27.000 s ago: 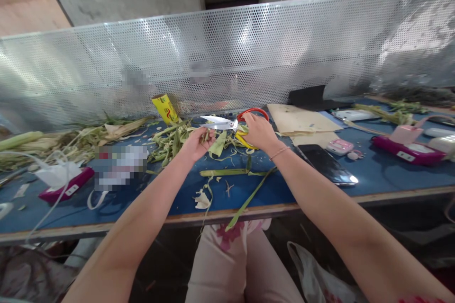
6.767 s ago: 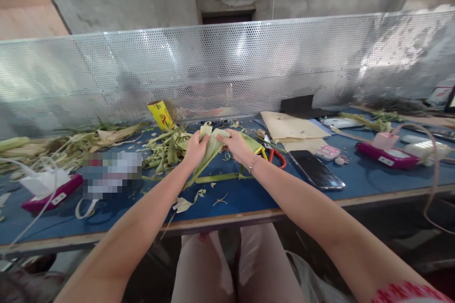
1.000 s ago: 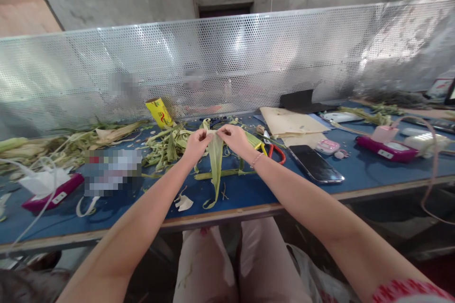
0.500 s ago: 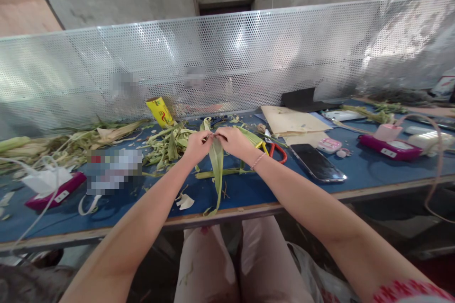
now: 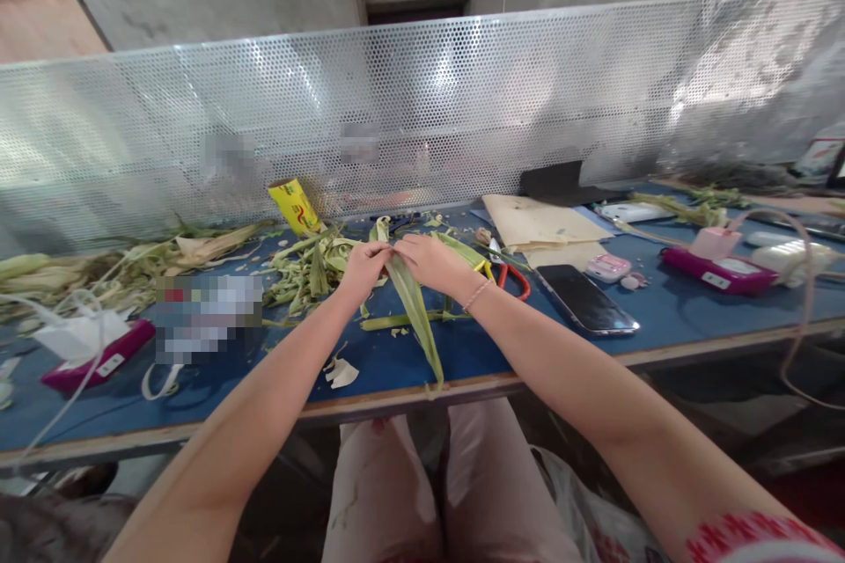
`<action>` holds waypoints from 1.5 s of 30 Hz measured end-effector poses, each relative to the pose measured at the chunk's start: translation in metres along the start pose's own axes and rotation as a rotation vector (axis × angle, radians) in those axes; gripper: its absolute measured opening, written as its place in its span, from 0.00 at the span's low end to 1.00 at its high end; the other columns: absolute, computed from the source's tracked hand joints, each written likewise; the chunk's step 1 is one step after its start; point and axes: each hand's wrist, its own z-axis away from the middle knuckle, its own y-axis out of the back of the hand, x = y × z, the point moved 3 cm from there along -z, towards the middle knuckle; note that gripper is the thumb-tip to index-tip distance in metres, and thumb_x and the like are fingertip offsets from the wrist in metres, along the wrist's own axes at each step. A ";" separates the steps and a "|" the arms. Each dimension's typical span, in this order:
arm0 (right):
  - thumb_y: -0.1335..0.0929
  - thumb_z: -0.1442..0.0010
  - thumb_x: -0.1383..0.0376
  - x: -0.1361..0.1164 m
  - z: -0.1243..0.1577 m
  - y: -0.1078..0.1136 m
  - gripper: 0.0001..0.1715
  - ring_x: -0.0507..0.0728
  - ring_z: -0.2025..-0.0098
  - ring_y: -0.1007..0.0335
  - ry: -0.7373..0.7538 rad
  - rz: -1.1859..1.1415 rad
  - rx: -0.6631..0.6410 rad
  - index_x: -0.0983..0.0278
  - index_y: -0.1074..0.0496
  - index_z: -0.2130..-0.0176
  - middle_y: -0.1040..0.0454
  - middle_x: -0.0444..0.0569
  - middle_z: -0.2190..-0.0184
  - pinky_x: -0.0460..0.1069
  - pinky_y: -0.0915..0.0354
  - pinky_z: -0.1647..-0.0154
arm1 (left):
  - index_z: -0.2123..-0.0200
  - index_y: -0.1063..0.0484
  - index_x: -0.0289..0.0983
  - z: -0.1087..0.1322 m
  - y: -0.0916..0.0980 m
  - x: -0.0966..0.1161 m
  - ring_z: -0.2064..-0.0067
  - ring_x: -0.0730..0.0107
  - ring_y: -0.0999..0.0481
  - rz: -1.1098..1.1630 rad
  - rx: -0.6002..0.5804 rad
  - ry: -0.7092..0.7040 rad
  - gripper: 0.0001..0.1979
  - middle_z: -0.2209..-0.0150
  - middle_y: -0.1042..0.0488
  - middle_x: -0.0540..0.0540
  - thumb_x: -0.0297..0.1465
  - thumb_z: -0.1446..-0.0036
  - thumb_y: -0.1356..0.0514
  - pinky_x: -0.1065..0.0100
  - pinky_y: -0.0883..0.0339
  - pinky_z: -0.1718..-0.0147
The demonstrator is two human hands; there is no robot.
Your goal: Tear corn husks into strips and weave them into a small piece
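My left hand (image 5: 362,268) and my right hand (image 5: 434,262) meet over the blue table (image 5: 502,347), both pinching the top end of one long green corn husk leaf (image 5: 415,310). The leaf hangs down from my fingers and slants toward the table's front edge. Just right of my right hand lie the red-handled scissors (image 5: 513,278), untouched. A heap of cut husk strips (image 5: 310,264) lies to the left of my left hand, and a green stalk (image 5: 402,319) lies flat below my hands.
A perforated metal screen (image 5: 422,114) closes the back. A yellow box (image 5: 294,205), brown paper sheets (image 5: 538,224), a black phone (image 5: 584,299), magenta devices (image 5: 716,273) (image 5: 99,352) with cables and a husk pile (image 5: 132,268) at left crowd the table.
My hands have drawn together on the leaf's top end, narrowing it. Its hanging tail has swung from straight down to the right.
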 end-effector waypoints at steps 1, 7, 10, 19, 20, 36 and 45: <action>0.42 0.41 0.73 0.000 0.000 -0.001 0.10 0.54 0.65 0.37 0.017 0.020 -0.013 0.68 0.33 0.63 0.32 0.51 0.67 0.48 0.42 0.61 | 0.82 0.31 0.35 0.000 -0.001 -0.001 0.80 0.77 0.37 0.055 -0.001 0.048 0.06 0.84 0.35 0.53 0.32 0.62 0.44 0.72 0.41 0.79; 0.43 0.41 0.75 -0.002 -0.002 -0.002 0.12 0.54 0.60 0.36 0.090 0.051 -0.045 0.68 0.34 0.61 0.31 0.52 0.66 0.49 0.42 0.56 | 0.85 0.36 0.35 0.005 -0.006 0.004 0.83 0.80 0.40 0.238 0.020 0.189 0.05 0.86 0.39 0.54 0.30 0.65 0.43 0.74 0.44 0.82; 0.43 0.40 0.75 -0.002 -0.002 -0.002 0.12 0.55 0.60 0.36 0.097 0.066 -0.045 0.68 0.34 0.61 0.31 0.52 0.65 0.50 0.42 0.55 | 0.85 0.37 0.35 0.006 -0.007 0.004 0.82 0.80 0.39 0.292 0.036 0.228 0.06 0.86 0.39 0.54 0.30 0.66 0.42 0.73 0.43 0.81; 0.41 0.41 0.72 0.001 -0.001 0.001 0.09 0.55 0.61 0.37 0.016 -0.034 0.040 0.68 0.34 0.65 0.32 0.53 0.65 0.50 0.42 0.55 | 0.84 0.38 0.35 0.005 -0.006 0.003 0.83 0.79 0.39 0.400 0.080 0.263 0.06 0.86 0.39 0.54 0.29 0.65 0.41 0.74 0.44 0.82; 0.41 0.41 0.71 0.003 -0.001 0.002 0.08 0.54 0.62 0.37 -0.041 -0.107 0.066 0.68 0.33 0.65 0.31 0.52 0.66 0.49 0.41 0.57 | 0.83 0.37 0.35 0.005 -0.006 0.003 0.82 0.79 0.37 0.388 0.077 0.251 0.06 0.85 0.37 0.53 0.30 0.65 0.41 0.73 0.42 0.81; 0.40 0.41 0.68 0.006 0.000 -0.004 0.08 0.52 0.64 0.36 -0.143 -0.314 0.137 0.65 0.33 0.69 0.31 0.48 0.70 0.48 0.40 0.61 | 0.81 0.34 0.35 0.000 0.002 -0.004 0.80 0.77 0.38 0.090 0.063 0.062 0.08 0.84 0.37 0.53 0.35 0.61 0.41 0.72 0.43 0.79; 0.36 0.47 0.67 0.014 0.000 -0.005 0.04 0.50 0.72 0.32 -0.460 -0.631 0.199 0.65 0.32 0.69 0.28 0.45 0.74 0.46 0.37 0.67 | 0.81 0.34 0.36 -0.001 0.005 -0.002 0.81 0.77 0.39 0.068 0.110 0.005 0.09 0.84 0.38 0.54 0.36 0.60 0.41 0.72 0.46 0.79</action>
